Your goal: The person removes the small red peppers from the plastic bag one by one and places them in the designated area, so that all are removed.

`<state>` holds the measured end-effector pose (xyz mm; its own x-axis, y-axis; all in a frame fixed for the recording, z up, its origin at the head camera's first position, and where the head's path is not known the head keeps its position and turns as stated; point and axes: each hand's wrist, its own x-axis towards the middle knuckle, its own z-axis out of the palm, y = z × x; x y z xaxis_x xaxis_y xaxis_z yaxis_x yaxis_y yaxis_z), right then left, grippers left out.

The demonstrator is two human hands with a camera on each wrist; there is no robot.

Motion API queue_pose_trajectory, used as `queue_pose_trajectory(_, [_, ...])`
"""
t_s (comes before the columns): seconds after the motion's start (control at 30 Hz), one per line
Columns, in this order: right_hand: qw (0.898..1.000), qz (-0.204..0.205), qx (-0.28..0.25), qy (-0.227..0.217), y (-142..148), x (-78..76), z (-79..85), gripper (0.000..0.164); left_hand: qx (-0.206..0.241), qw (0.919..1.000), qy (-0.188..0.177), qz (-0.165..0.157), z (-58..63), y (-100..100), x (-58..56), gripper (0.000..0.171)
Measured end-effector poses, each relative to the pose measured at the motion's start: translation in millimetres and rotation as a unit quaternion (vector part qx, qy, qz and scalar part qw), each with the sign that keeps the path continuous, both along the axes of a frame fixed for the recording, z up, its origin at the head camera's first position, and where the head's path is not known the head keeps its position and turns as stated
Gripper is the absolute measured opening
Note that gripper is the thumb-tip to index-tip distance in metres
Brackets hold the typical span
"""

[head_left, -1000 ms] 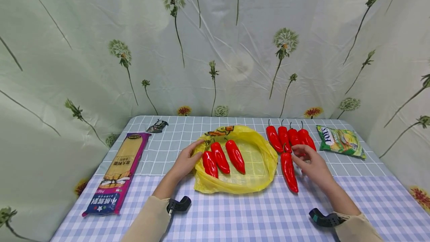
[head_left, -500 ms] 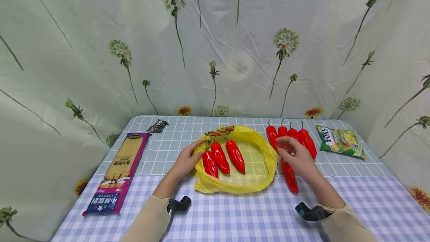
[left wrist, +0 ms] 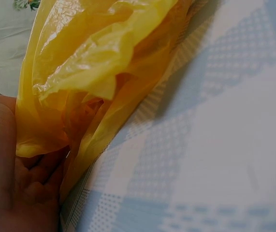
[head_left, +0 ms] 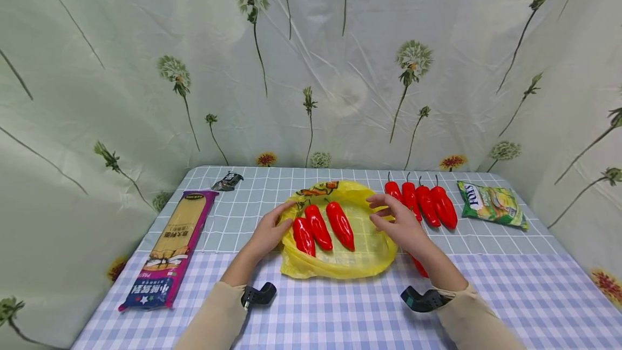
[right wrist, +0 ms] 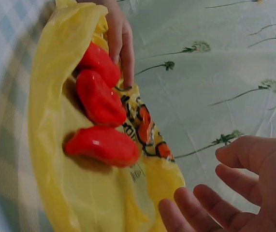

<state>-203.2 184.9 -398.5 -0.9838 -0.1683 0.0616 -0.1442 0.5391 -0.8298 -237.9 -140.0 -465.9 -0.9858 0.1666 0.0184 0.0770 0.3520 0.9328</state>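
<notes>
A yellow plastic bag (head_left: 335,271) lies mouth up on the table, with three red chili peppers (head_left: 340,226) inside at its left. My left hand (head_left: 266,234) holds the bag's left rim between thumb and fingers; in the left wrist view yellow film (left wrist: 79,72) hides part of those fingers. Over the bag's right rim hovers my right hand (head_left: 399,226), fingers spread and nothing in them. In the right wrist view its fingers (right wrist: 220,208) are apart from the peppers. Another red chili pepper (head_left: 419,267) lies mostly hidden under the right hand and wrist.
Several more red chili peppers (head_left: 443,207) lie in a row behind the right hand. A green Fox's candy bag (head_left: 493,205) is right of them. Far left lie a pasta packet (head_left: 170,250) and a small black wrapper (head_left: 227,181). A patterned curtain (head_left: 311,69) hangs behind the table.
My right hand has moved left from beside the front pepper, past it to the bag's right rim. The left hand, the bag and the peppers have stayed put.
</notes>
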Motion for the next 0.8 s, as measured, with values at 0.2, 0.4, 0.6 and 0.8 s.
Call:
queue_pose_trajectory(0.2, [1.000, 0.014, -0.005, -0.026, -16, -4.7, -0.5, 0.045, -0.002, 1.0000, 0.006, -0.005, -1.8, 0, -1.0, 0.050])
queue_pose_trajectory(0.4, [0.999, 0.015, -0.014, -0.048, -34, -11.4, -2.7, 0.045, 0.007, 0.9999, 0.009, -0.010, 0.8, -1, 0.3, 0.050])
queue_pose_trajectory(0.6, [0.998, 0.003, -0.008, -0.067, -48, -16.8, -9.6, 0.043, 0.003, 0.9999, 0.007, -0.009, 0.1, -1, 0.4, 0.049])
queue_pose_trajectory(0.8, [0.998, -0.014, -0.001, -0.062, -57, -21.4, -16.6, 0.039, 0.007, 0.9999, 0.010, -0.012, -0.5, 0, 0.0, 0.049])
